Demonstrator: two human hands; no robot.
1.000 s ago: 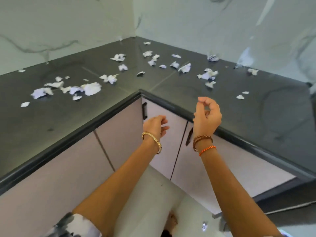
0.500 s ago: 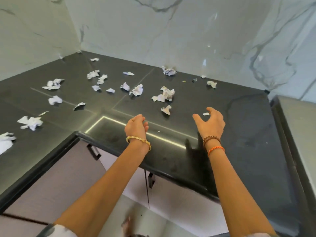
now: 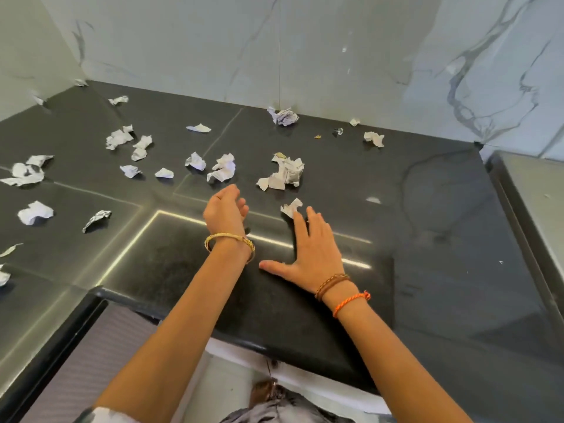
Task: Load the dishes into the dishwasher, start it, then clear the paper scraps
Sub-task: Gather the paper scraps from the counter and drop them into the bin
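Note:
Several crumpled white paper scraps lie scattered over the black countertop (image 3: 427,239). My right hand (image 3: 311,251) lies flat on the counter with fingers spread, its fingertips touching one small scrap (image 3: 291,206). A larger wad of scraps (image 3: 285,174) sits just beyond it. My left hand (image 3: 224,210) hovers edge-on above the counter, fingers loosely curved and holding nothing, close to another crumpled scrap (image 3: 224,169). No dishes or dishwasher are in view.
Marble walls (image 3: 305,56) close the counter at the back and left. A grey appliance top (image 3: 537,203) borders the counter on the right. More scraps (image 3: 24,174) lie at far left. Cabinet fronts (image 3: 91,346) run below the counter edge.
Both hands moved forward over the counter. My right hand went from raised and half curled to flat on the surface, touching a scrap. The view shifted closer to the counter.

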